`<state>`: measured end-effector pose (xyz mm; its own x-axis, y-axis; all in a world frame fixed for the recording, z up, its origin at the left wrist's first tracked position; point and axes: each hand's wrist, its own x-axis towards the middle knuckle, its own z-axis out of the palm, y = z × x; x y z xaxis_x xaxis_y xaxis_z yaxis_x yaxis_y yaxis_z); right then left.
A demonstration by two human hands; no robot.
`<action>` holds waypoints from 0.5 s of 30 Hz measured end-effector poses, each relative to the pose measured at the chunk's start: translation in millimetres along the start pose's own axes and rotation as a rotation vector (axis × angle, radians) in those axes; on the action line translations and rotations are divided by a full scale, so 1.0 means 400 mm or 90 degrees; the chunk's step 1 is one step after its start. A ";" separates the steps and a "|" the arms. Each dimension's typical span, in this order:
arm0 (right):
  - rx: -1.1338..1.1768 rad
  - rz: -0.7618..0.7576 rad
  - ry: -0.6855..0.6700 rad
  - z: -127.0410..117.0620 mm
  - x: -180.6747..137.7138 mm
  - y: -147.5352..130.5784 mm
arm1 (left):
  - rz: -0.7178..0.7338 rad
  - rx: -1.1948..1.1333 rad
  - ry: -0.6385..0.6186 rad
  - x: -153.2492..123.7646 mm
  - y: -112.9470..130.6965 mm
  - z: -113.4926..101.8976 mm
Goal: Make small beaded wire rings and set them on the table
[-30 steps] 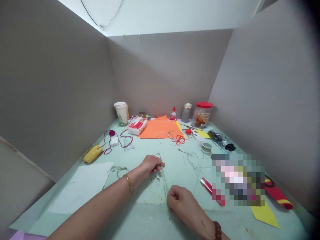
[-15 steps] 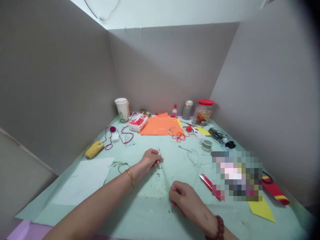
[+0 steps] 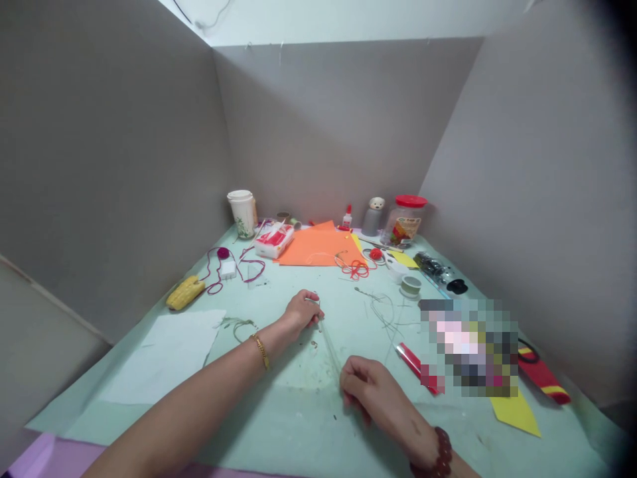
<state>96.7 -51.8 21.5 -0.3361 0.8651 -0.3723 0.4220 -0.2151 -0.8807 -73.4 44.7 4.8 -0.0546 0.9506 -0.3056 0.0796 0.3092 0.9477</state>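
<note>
Pale greenish strands of thread (image 3: 329, 343) run stretched between my two hands above the table. My left hand (image 3: 303, 311), farther out, pinches their far end. Nearer to me, my right hand (image 3: 362, 386) has its fingers curled closed around the near end; its fingertips are partly hidden. Tiny brown bits (image 3: 314, 344) lie on the table beside the strands. To the left of my left hand is a small bundle of green thread (image 3: 243, 325). Loose thin strands (image 3: 385, 313) are scattered to the right, below a thread spool (image 3: 411, 285).
Left: white cloth (image 3: 164, 355), yellow corn-like object (image 3: 186, 293), purple yarn (image 3: 223, 253). Back: white cup (image 3: 242, 216), tissue pack (image 3: 273, 240), orange sheets (image 3: 316, 247), glue bottle (image 3: 347, 219), red-lidded jar (image 3: 404, 222). Right: red tube (image 3: 415, 366), yellow paper (image 3: 515, 413), a blurred-out area. Grey panels enclose the table.
My right hand has shifted slightly to the right, and the strands remain stretched between both hands. My left hand keeps its pinch. The whole view has moved a little.
</note>
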 end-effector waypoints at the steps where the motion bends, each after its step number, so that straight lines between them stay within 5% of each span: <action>1: -0.008 -0.001 0.006 -0.002 0.001 -0.002 | -0.005 0.001 -0.003 0.000 0.001 -0.001; 10: -0.263 -0.139 0.216 -0.061 0.029 -0.050 | 0.011 0.068 -0.019 0.004 0.002 -0.017; 15: -0.330 -0.215 0.245 -0.100 0.064 -0.093 | 0.140 0.178 0.045 -0.028 0.047 -0.048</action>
<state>105.9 -3.6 56.3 -0.2394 0.9648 0.1090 0.7240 0.2522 -0.6421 -90.5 39.3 27.8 -0.0744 0.9940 -0.0806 0.3654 0.1024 0.9252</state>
